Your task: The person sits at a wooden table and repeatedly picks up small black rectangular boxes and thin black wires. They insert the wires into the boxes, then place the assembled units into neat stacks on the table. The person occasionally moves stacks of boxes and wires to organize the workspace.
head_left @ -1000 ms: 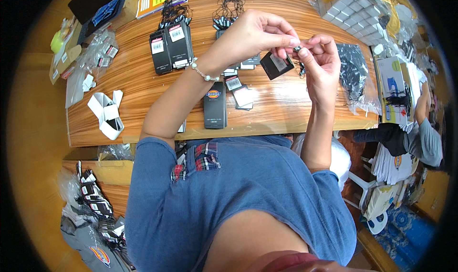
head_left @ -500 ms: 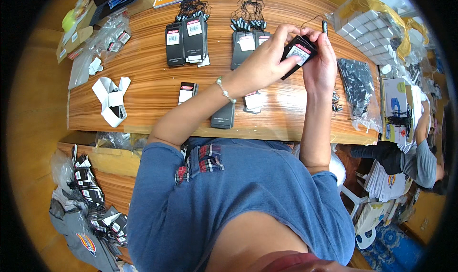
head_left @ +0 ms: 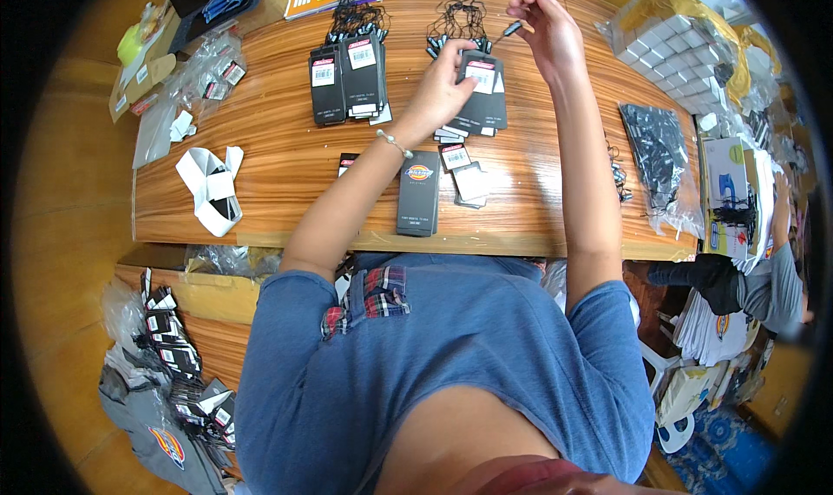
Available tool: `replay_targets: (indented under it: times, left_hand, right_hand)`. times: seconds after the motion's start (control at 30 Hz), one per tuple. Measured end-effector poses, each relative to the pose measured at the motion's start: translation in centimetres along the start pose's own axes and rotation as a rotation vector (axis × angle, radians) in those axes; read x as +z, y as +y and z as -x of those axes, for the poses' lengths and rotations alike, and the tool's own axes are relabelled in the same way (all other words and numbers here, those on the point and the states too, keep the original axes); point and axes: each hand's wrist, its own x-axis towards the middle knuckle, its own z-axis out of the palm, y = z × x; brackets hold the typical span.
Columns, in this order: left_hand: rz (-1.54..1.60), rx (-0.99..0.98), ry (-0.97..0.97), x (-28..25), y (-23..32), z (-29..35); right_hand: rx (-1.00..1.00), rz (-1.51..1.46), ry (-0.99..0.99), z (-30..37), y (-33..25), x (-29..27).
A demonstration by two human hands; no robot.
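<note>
Above the wood-grain table (head_left: 278,87), in the head view, both hands are raised well forward. The left hand (head_left: 447,91) angles inward from a bent elbow, thumb across the face and fingers at the upper edge, gripping a black hang tag (head_left: 482,98) on a stack of tags (head_left: 498,118). Higher up, the right hand (head_left: 554,39) curls its fingers; a cord's plastic end (head_left: 513,28) sits at the fingertips, and I cannot tell whether they pinch it.

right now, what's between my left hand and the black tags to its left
Only bare wooden tabletop lies there in the head view, between the left hand and those black tags.
</note>
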Motion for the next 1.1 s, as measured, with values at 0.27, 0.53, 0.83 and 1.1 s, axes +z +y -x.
replay_targets:
  times: [0.27,0.53,0.83,1.1]
  left_hand:
    - [-0.299,-0.035,0.103,-2.2,-0.9,0.1]
    - [-0.655,0.157,0.265,-2.5,-1.6,1.9]
    - [-0.637,0.032,-0.164,-5.1,2.6,8.5]
    - [-0.835,0.182,-0.302,-1.6,4.3,9.3]
  right_hand:
    - [0.121,0.281,-0.096,-10.3,3.4,0.3]
    - [0.599,0.758,-0.234,-17.1,10.2,-1.9]
    - [0.144,0.784,0.080,-12.1,9.3,-1.7]
    - [0.119,0.771,-0.439,8.6,3.8,-0.7]
